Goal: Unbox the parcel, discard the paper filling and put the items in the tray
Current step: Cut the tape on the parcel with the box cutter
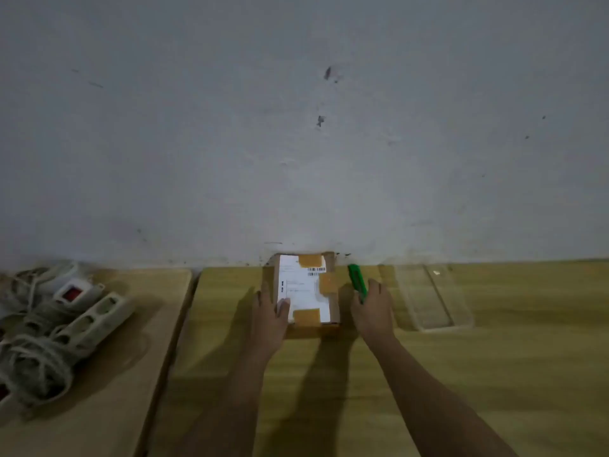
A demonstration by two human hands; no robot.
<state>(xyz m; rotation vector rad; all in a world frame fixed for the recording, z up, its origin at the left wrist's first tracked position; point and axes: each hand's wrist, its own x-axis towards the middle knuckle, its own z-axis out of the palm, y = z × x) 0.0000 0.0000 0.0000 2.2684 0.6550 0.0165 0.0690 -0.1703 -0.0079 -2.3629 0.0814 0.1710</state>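
Observation:
A small cardboard parcel (308,291) with a white shipping label and brown tape patches lies closed on the wooden table, against the wall. My left hand (268,316) grips its near-left corner, thumb on the label. My right hand (374,311) is just right of the parcel, closed around a green utility knife (357,280) that points away from me toward the wall. A clear plastic tray (431,296) lies flat to the right of that hand; nothing shows inside it.
A second, paler table (108,374) stands at the left, separated by a narrow gap. On it lie white power strips (85,321) with tangled cords. A grey-white wall (296,127) rises directly behind the tables.

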